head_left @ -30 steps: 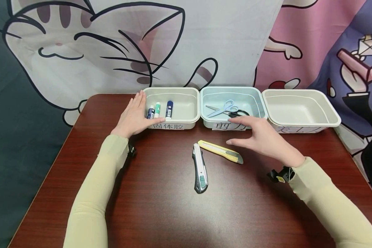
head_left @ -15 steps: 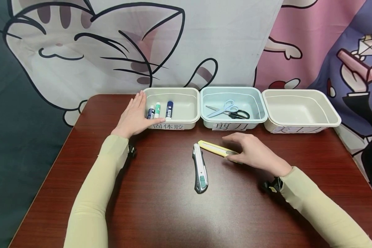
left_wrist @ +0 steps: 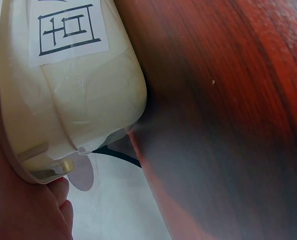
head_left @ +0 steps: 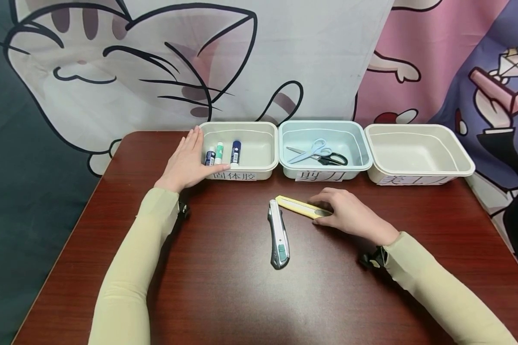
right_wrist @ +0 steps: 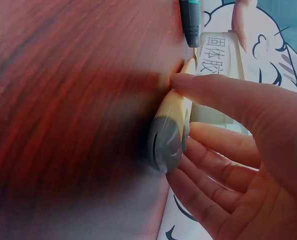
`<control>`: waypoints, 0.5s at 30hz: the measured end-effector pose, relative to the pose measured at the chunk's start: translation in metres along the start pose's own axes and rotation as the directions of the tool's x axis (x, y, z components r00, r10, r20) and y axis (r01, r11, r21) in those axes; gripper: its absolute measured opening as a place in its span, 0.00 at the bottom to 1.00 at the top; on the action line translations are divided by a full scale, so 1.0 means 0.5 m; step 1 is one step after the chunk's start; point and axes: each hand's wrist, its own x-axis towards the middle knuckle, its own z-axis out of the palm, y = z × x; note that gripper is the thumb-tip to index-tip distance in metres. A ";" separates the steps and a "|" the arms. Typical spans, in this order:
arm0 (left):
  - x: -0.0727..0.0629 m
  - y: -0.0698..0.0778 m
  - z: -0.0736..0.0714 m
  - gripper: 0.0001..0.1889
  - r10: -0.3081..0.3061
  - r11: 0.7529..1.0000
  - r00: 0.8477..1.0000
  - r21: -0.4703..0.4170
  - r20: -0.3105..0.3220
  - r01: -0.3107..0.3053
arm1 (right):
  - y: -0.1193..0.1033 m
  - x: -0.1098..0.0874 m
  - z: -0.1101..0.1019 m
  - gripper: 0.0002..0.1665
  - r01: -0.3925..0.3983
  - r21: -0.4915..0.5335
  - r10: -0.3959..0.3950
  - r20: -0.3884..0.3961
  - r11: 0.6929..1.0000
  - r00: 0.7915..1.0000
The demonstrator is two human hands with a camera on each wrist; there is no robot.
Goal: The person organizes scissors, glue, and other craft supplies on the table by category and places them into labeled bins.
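A yellow utility knife (head_left: pixel 298 207) lies on the table, its grey end between the thumb and fingers of my right hand (head_left: pixel 351 215). In the right wrist view the thumb presses one side of the yellow body, while the fingers sit along the other. A silver-and-black utility knife (head_left: pixel 278 235) lies just left of it. My left hand (head_left: pixel 187 160) rests on the left corner of a cream bin (head_left: pixel 265 168), fingers straight along its side and thumb over the front rim. Inside that bin are glue sticks (head_left: pixel 236 152).
A light blue bin (head_left: pixel 358 165) with scissors (head_left: pixel 315 152) stands in the middle of the row. Another cream bin (head_left: pixel 418 167) is at the right. All the bins carry paper labels on their fronts. A printed cloth (head_left: pixel 319 52) hangs behind the brown table (head_left: pixel 224 297).
My right hand has come down and toward me from in front of the blue bin, and its thumb and fingers have closed in on the yellow utility knife. The left hand stays put.
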 end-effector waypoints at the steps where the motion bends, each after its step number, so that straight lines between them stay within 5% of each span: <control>1: 0.000 0.000 0.000 0.70 0.000 1.000 1.000 0.002 0.000 0.000 | 0.000 0.001 0.000 0.25 -0.001 -0.003 0.001 0.002 1.000 1.000; 15: 0.002 -0.002 0.001 0.70 0.001 1.000 1.000 0.006 0.005 -0.001 | -0.005 0.009 -0.008 0.18 -0.049 -0.080 0.053 0.042 0.996 0.998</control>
